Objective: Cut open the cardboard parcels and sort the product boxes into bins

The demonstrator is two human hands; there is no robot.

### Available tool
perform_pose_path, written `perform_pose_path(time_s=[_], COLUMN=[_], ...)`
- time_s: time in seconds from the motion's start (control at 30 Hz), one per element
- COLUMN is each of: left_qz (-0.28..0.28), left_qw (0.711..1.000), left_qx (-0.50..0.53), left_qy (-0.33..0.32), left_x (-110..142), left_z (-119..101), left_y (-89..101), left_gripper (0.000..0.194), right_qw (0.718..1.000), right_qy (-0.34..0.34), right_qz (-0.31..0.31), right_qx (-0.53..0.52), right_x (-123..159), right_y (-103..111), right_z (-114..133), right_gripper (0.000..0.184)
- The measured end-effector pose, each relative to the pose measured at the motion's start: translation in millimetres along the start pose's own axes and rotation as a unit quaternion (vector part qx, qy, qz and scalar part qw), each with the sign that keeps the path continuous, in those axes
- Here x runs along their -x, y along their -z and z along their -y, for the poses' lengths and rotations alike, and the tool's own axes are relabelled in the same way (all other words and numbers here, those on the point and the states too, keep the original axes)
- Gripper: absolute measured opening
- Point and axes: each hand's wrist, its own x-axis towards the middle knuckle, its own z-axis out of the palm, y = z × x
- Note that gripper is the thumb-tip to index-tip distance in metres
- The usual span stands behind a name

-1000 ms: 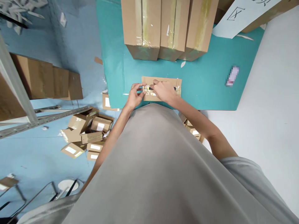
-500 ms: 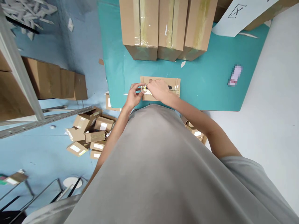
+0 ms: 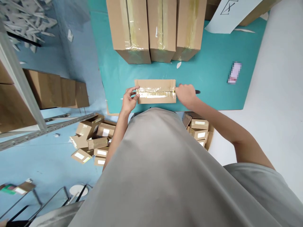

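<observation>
A flat cardboard box (image 3: 156,91) sealed with clear tape along its middle lies on the teal table (image 3: 208,78) right in front of me. My left hand (image 3: 129,99) grips the box's left end, thumb and fingers curled round the edge. At the box's right end, my right hand (image 3: 186,94) is closed round a dark-handled knife (image 3: 196,92), whose handle tip sticks out to the right. The blade is hidden at the tape's end.
Three tall taped cartons (image 3: 156,28) stand at the back of the table. A white sheet (image 3: 232,12) lies back right. Small labelled boxes are heaped on the blue floor left (image 3: 91,138) and in a carton under the table (image 3: 199,129). Metal shelving (image 3: 28,110) stands left.
My right hand has drawn the knife along the tape seam from the box's left end to its right end. The left hand has stayed at the left end.
</observation>
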Motion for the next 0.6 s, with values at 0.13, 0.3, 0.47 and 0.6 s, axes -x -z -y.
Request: perform_pose_path(time_s=[0.13,0.3,0.47,0.6], left_qz=[-0.009,-0.043,-0.074,-0.107], left_qw=[1.000,0.997,0.992,0.986], left_qx=[0.005,0.058,0.099,0.106], left_qy=[0.004,0.000,0.036,0.067], left_x=[1.0,2.7,0.6,-1.7], left_z=[0.0,9.1,23.3,30.3], left_y=[-3.9,5.0,20.7,30.6], left_gripper=[0.049,0.059,0.067,0.063], right_qw=[0.996,0.996,0.963,0.891], right_qy=[-0.023,0.076,0.118,0.056], right_qz=[0.030,0.030,-0.055,-0.108], right_qx=[0.084,-0.032,-0.237,-0.437], right_x=[15.5,19.5,27.1,14.1], right_y=[5.7,7.0,-22.9,-64.6], right_z=[-49.5,-79.7,-89.9,-94.6], right_gripper=[0.037,0.035,0.037,0.044])
